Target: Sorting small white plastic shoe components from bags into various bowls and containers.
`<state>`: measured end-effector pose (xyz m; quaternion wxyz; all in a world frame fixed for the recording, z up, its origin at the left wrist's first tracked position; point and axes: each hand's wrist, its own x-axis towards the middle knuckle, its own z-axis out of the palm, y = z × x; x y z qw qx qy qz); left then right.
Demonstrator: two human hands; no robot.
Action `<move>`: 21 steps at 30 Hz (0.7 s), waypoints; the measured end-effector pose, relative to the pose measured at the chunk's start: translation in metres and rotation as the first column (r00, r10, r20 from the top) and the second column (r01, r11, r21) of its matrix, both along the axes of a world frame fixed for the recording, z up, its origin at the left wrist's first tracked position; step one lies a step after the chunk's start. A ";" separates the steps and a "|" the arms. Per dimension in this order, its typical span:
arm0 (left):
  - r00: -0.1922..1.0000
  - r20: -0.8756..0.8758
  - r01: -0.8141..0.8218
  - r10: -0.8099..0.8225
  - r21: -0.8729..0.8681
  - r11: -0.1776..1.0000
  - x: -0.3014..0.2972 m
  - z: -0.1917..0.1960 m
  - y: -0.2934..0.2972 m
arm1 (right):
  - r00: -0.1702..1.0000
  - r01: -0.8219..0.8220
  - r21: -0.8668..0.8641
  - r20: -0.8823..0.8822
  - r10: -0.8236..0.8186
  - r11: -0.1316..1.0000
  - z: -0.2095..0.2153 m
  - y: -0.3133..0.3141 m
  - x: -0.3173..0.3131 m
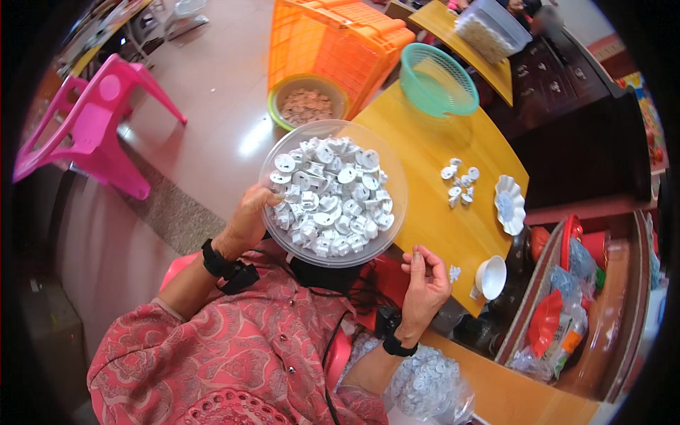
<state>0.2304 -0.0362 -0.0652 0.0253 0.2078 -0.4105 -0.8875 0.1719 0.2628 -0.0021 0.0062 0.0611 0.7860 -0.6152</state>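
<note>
My left grip (pixel 246 218) is clasping a bowl (pixel 398 185) of white parts (pixel 329 195); my right grip (pixel 427 289) is hanging half-curled, its content I cannot tell.

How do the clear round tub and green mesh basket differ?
The clear round tub is solid-walled; the green mesh basket is perforated. The left hand holds the tub; the basket rests on the yellow table. White parts fill the tub; none show in the basket. Both are round and open-topped.

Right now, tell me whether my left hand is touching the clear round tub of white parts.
Touching. The head view shows it: the left hand meets the left side of the clear round tub, its thumb lying over the rim.
</note>
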 end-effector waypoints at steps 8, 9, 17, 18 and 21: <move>0.991 0.125 0.070 -0.036 -0.276 0.959 0.036 0.071 -0.032 | 0.895 -0.330 0.183 -0.251 0.368 0.926 0.018 -0.069 0.011; 0.987 0.145 0.131 -0.074 -0.433 0.892 0.043 0.077 -0.035 | 0.883 -0.372 0.173 -0.238 0.405 0.912 0.018 -0.078 0.013; 0.982 0.165 0.144 -0.092 -0.337 0.930 0.071 0.082 -0.051 | 0.691 -0.544 0.490 -0.199 0.695 0.681 -0.019 -0.128 0.040; 0.982 0.165 0.140 -0.088 -0.332 0.933 0.070 0.074 -0.054 | 0.688 -0.547 0.494 -0.195 0.699 0.676 -0.021 -0.131 0.040; 0.982 0.140 0.164 -0.125 -0.316 0.934 0.068 0.052 -0.054 | 0.707 -0.514 0.561 -0.152 0.691 0.649 -0.025 -0.138 0.035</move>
